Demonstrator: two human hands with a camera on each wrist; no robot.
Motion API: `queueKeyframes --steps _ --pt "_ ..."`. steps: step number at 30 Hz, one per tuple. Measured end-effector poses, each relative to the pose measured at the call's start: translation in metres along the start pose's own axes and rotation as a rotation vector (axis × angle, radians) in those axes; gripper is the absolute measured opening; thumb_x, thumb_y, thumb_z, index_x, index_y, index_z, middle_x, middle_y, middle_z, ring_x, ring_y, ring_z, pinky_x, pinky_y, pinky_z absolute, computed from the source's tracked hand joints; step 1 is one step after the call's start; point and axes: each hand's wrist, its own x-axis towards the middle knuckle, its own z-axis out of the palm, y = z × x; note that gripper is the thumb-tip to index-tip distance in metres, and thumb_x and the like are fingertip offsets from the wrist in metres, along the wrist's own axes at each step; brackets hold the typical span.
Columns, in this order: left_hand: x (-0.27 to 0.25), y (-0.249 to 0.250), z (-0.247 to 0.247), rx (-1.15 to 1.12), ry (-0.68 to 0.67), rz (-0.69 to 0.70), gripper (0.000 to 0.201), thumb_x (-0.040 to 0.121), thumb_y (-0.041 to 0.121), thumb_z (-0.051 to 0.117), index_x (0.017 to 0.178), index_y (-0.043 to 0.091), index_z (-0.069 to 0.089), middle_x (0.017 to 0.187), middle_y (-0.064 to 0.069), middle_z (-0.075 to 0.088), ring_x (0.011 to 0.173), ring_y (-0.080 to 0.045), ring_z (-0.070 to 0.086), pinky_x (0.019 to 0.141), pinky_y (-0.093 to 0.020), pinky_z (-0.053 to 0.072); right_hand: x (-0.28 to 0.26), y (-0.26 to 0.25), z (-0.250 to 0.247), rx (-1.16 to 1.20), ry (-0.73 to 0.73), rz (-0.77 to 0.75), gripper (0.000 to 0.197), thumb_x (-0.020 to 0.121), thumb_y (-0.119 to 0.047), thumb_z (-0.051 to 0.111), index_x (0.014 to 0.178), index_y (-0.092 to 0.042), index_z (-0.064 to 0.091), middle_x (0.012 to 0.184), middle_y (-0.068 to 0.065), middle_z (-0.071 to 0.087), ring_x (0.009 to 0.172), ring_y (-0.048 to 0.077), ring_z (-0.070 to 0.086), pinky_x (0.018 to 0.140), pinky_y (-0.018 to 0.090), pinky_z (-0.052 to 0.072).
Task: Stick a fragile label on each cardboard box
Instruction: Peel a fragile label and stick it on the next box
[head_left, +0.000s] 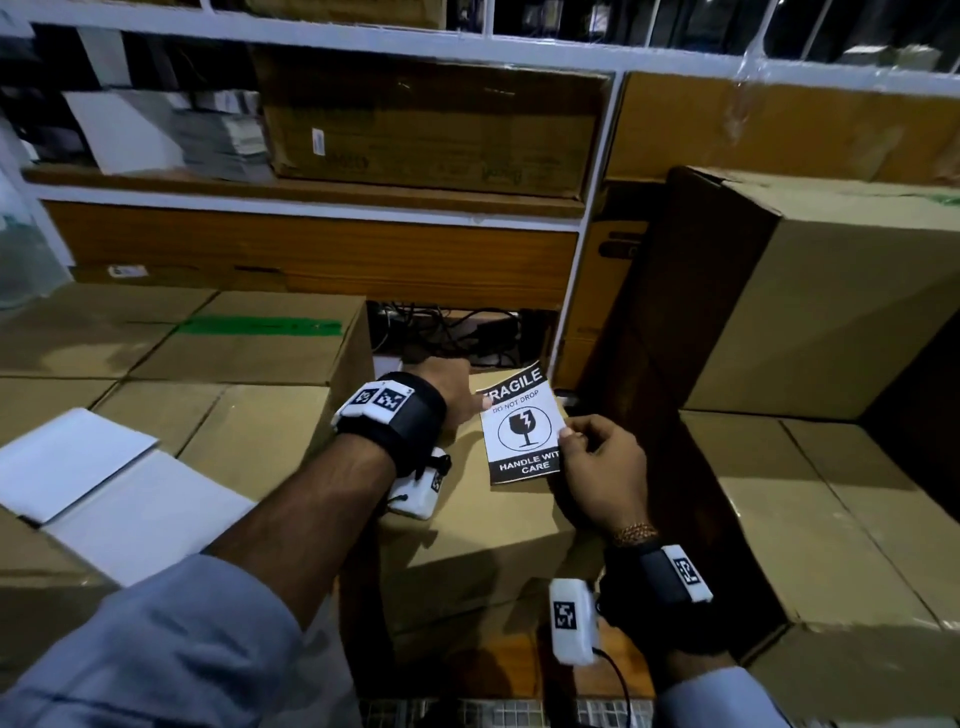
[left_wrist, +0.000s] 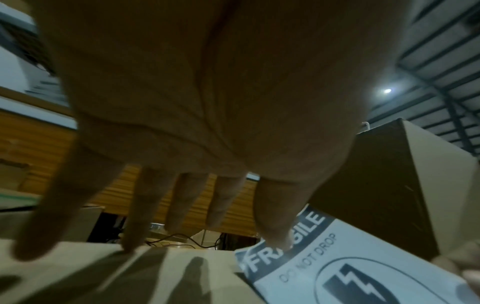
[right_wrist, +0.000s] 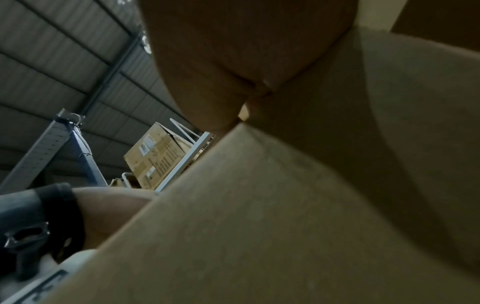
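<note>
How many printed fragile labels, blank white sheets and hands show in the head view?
black-and-white printed fragile label: 1
blank white paper sheets: 2
hands, left hand and right hand: 2
total: 5

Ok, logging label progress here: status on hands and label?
Left hand open, thumb pressing label top edge. Right hand pinching its right edge. Label over box, not flat yet. Nothing blocking.
</note>
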Motion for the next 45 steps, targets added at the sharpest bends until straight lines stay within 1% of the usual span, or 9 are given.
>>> queueKeyframes --steps 5,10,19,22,25,27,30,39,45 --pt "0.005 -0.018 0.002 0.057 -0.041 -0.243 0.074 0.105 0.056 0.041 0.157 0.004 0.033 0.163 -0.021 0.033 0.148 -0.037 0.035 0.118 -0.043 0.035 0.009 0.009 -0.007 0.296 0.047 0.133 0.011 0.101 -0.016 0.064 0.097 -0.020 0.074 0.092 0.002 0.078 0.089 0.022 0.074 0.080 0.038 0.061" --pt "-0.003 -0.030 -0.007 0.066 -0.168 -0.219 0.083 0.105 0.061 0.034 0.160 0.001 0.019 0.168 -0.017 0.021 0.153 -0.033 0.028 0.117 -0.038 0.030 0.012 -0.005 -0.020 0.544 -0.047 0.257 0.012 0.103 -0.009 0.059 0.107 -0.006 0.070 0.107 0.019 0.076 0.092 0.028 0.069 0.078 0.035 0.056" --pt "0.005 -0.059 0.015 -0.581 -0.175 -0.049 0.108 0.084 0.092 0.026 0.163 0.018 0.021 0.166 -0.010 0.030 0.151 -0.031 0.032 0.121 -0.040 0.028 0.013 -0.069 -0.056 0.691 -0.242 0.083 0.021 0.104 -0.016 0.059 0.121 -0.007 0.068 0.115 0.010 0.077 0.102 0.023 0.074 0.083 0.032 0.059" --pt "-0.002 -0.059 0.029 -0.785 -0.243 -0.040 0.080 0.097 0.078 0.030 0.144 0.018 0.053 0.131 -0.022 0.065 0.116 -0.044 0.064 0.106 -0.060 0.048 0.007 -0.084 -0.035 0.679 -0.352 0.034 0.020 0.105 -0.010 0.056 0.119 -0.004 0.068 0.112 0.014 0.077 0.101 0.027 0.074 0.083 0.034 0.061" --pt "0.001 -0.060 0.038 -0.791 -0.215 -0.031 0.027 0.108 0.030 0.050 0.113 0.004 0.059 0.081 -0.018 0.066 0.062 -0.031 0.064 0.061 -0.038 0.053 -0.004 -0.073 0.001 0.702 -0.420 0.093 0.022 0.104 -0.006 0.057 0.121 0.006 0.063 0.114 0.025 0.074 0.098 0.031 0.071 0.085 0.040 0.061" --pt "0.001 -0.061 0.035 -0.716 -0.192 -0.051 0.037 0.106 0.037 0.049 0.115 0.003 0.059 0.092 -0.019 0.067 0.074 -0.034 0.067 0.064 -0.033 0.048 -0.011 -0.061 0.011 0.744 -0.385 0.176 0.022 0.103 -0.007 0.058 0.120 0.006 0.063 0.115 0.025 0.073 0.099 0.033 0.070 0.092 0.048 0.058" --pt "0.005 -0.068 0.031 -0.577 -0.186 -0.022 0.107 0.080 0.092 0.032 0.153 0.013 0.041 0.147 -0.010 0.054 0.122 -0.037 0.061 0.095 -0.043 0.053 -0.009 -0.051 -0.001 0.726 -0.244 0.237 0.014 0.104 -0.010 0.057 0.110 -0.005 0.068 0.105 0.015 0.078 0.090 0.026 0.074 0.084 0.046 0.061" --pt "-0.002 -0.051 0.042 -0.071 -0.149 0.207 0.103 0.091 0.064 0.065 0.165 0.026 0.006 0.171 -0.009 -0.015 0.156 -0.034 0.015 0.122 -0.040 0.026 0.036 -0.003 -0.036 0.259 0.157 0.108 0.009 0.097 -0.032 0.063 0.093 -0.027 0.069 0.099 0.002 0.077 0.090 0.022 0.074 0.083 0.054 0.062" --pt "-0.013 -0.039 0.034 0.209 -0.144 0.172 0.102 0.086 0.076 0.059 0.162 0.020 0.023 0.170 -0.016 0.013 0.149 -0.038 0.030 0.118 -0.047 0.036 0.044 0.011 -0.026 0.052 0.075 0.112 0.006 0.099 -0.028 0.064 0.096 -0.027 0.069 0.099 0.001 0.076 0.094 0.024 0.072 0.088 0.044 0.059"
